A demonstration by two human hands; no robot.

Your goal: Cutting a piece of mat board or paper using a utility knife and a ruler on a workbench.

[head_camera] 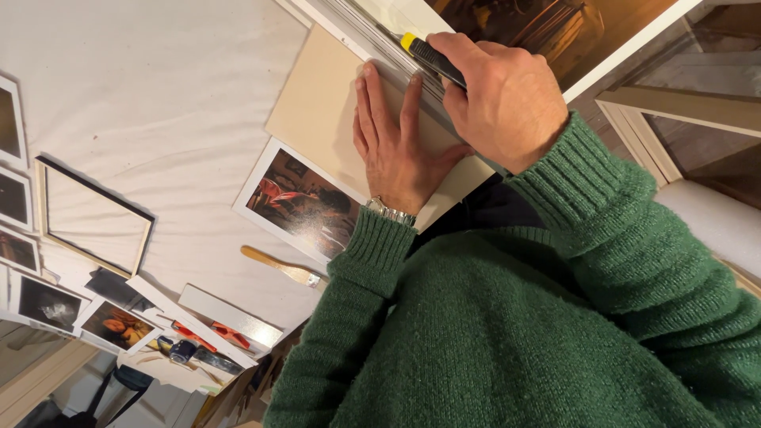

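Note:
My left hand (394,139) lies flat, fingers spread, pressing on a beige cardboard sheet (317,103) next to a long metal ruler (372,40). My right hand (503,91) is closed around a black and yellow utility knife (428,55), its tip against the ruler's edge. A large print with a white border (555,24) lies beyond the ruler. A watch shows at my left wrist, and both arms wear green knitted sleeves.
A photo print (297,202) pokes out from under the cardboard. A wooden-handled brush (277,265) lies below it. An empty picture frame (91,218) and several small photo prints (47,301) lie at left on the white cloth (158,95). Tools sit at the lower left.

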